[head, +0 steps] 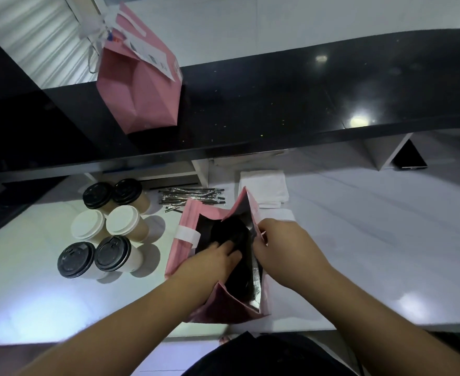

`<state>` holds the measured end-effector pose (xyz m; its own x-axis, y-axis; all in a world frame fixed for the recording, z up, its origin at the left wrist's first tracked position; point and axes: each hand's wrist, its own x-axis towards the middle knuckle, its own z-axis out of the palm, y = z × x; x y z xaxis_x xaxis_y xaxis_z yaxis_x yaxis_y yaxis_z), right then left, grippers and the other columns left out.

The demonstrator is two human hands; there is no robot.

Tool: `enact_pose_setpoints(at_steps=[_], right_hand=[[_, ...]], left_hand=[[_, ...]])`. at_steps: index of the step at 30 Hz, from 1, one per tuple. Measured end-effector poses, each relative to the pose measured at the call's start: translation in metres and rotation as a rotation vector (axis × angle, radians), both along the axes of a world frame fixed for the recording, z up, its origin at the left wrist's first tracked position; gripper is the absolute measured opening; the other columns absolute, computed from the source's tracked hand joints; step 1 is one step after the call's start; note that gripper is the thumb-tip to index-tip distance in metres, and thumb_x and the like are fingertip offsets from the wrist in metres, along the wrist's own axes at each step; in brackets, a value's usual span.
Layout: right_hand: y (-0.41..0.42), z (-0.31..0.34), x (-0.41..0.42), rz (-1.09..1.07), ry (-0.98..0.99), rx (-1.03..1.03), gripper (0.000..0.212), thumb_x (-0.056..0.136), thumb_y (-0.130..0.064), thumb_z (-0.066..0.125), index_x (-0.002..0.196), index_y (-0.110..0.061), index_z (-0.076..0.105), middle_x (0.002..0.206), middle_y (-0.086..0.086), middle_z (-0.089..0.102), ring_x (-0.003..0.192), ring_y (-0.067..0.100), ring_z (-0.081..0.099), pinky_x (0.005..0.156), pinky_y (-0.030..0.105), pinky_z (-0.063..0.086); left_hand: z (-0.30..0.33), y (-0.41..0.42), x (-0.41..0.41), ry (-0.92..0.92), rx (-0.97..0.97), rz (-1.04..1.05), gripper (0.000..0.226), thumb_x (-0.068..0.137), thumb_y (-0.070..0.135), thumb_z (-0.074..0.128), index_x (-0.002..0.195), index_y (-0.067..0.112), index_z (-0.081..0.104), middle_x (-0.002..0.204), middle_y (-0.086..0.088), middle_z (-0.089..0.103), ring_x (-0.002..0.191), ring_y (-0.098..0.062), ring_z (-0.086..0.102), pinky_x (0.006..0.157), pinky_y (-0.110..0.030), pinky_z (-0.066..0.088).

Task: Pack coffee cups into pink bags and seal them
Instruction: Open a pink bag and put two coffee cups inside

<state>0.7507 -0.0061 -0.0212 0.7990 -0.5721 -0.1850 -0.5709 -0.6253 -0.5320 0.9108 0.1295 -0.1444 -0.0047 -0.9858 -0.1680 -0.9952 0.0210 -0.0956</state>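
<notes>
An open pink bag with a dark foil lining stands on the white counter in front of me. My left hand reaches into its mouth, fingers spread inside against the lining. My right hand pinches the bag's right rim and holds it apart. Several lidded coffee cups stand in a cluster to the left, some with black lids, some with white. A flat stack of pink bags with a white band lies under the open one. A packed, sealed pink bag sits on the black upper ledge.
A bundle of wrapped straws lies behind the bags. White napkins are stacked at the back right. The black raised counter runs across the back. A dark phone or tablet leans at the far right.
</notes>
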Motion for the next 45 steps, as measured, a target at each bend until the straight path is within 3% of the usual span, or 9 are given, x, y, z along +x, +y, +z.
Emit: enact_pose_setpoints(at_steps=[3,6,10,15,19,23,32,39,45], right_hand=[[-0.002,0.002,0.002,0.026,0.007,-0.014,0.024,0.095,-0.028,0.049,0.073,-0.019,0.051,0.072,0.002,0.060,0.065,0.022,0.055,0.049,0.031,0.034],[-0.005,0.002,0.000,0.040,0.021,-0.001,0.025,0.095,-0.026,0.049,0.071,-0.020,0.047,0.070,0.001,0.058,0.063,0.019,0.052,0.047,0.029,0.028],[-0.007,0.002,-0.001,0.020,0.023,0.005,0.029,0.095,-0.020,0.047,0.068,-0.022,0.041,0.070,0.002,0.052,0.064,0.023,0.049,0.047,0.029,0.025],[-0.007,0.003,-0.004,-0.009,0.013,-0.053,0.029,0.100,-0.026,0.044,0.073,-0.019,0.049,0.076,0.004,0.059,0.070,0.026,0.056,0.054,0.037,0.035],[-0.007,0.001,-0.009,-0.087,-0.012,-0.083,0.034,0.102,-0.028,0.045,0.069,-0.019,0.048,0.066,-0.003,0.052,0.060,0.017,0.049,0.050,0.032,0.029],[-0.003,-0.001,-0.009,-0.146,-0.009,-0.100,0.035,0.102,-0.029,0.047,0.070,-0.017,0.051,0.062,-0.002,0.054,0.055,0.016,0.050,0.048,0.031,0.029],[0.008,-0.002,0.005,-0.197,0.007,-0.176,0.032,0.104,-0.038,0.047,0.078,-0.025,0.060,0.066,-0.004,0.062,0.058,0.014,0.056,0.055,0.038,0.050],[0.015,-0.005,0.009,-0.241,0.008,-0.187,0.032,0.100,-0.042,0.049,0.074,-0.027,0.059,0.060,-0.007,0.059,0.052,0.012,0.056,0.047,0.032,0.044],[0.019,-0.006,0.014,-0.238,-0.027,-0.182,0.023,0.097,-0.035,0.053,0.078,-0.031,0.064,0.057,-0.017,0.059,0.048,0.006,0.054,0.044,0.019,0.031]], left_hand=[[-0.001,0.005,0.004,0.047,0.018,0.052,0.057,0.054,0.009,0.086,0.108,0.019,0.070,0.103,-0.002,0.051,0.071,-0.020,0.051,0.063,-0.023,0.040],[0.010,0.008,0.000,0.064,0.165,0.137,0.070,0.078,0.006,0.079,0.140,0.026,0.053,0.125,-0.006,0.054,0.092,-0.027,0.060,0.074,-0.039,0.058],[0.059,-0.006,-0.013,0.154,0.256,0.185,0.063,0.091,0.025,0.074,0.149,0.024,0.051,0.134,-0.006,0.055,0.113,-0.030,0.060,0.093,-0.042,0.054],[0.142,-0.007,0.005,0.413,-0.441,0.314,0.023,0.099,0.046,0.050,0.114,0.036,0.064,0.105,0.019,0.063,0.098,0.000,0.056,0.081,-0.019,0.049],[0.146,0.009,0.073,0.515,-0.801,0.666,0.008,0.102,0.036,0.053,0.096,0.035,0.058,0.086,0.018,0.060,0.080,-0.001,0.058,0.066,-0.015,0.043],[0.090,0.020,0.140,0.461,-0.480,0.918,0.008,0.101,0.024,0.061,0.104,0.027,0.067,0.098,0.005,0.069,0.085,-0.016,0.065,0.070,-0.031,0.049],[-0.005,-0.019,0.197,0.269,0.041,0.734,0.028,0.097,0.013,0.055,0.114,0.019,0.076,0.118,-0.012,0.073,0.104,-0.033,0.068,0.086,-0.035,0.054],[-0.050,-0.040,0.214,0.244,-0.073,0.619,0.025,0.096,0.013,0.057,0.111,0.021,0.075,0.109,-0.006,0.069,0.095,-0.027,0.067,0.083,-0.037,0.056],[-0.067,-0.050,0.219,0.157,-0.065,0.555,0.024,0.093,0.011,0.057,0.110,0.015,0.074,0.112,-0.012,0.071,0.104,-0.032,0.064,0.086,-0.038,0.051]])
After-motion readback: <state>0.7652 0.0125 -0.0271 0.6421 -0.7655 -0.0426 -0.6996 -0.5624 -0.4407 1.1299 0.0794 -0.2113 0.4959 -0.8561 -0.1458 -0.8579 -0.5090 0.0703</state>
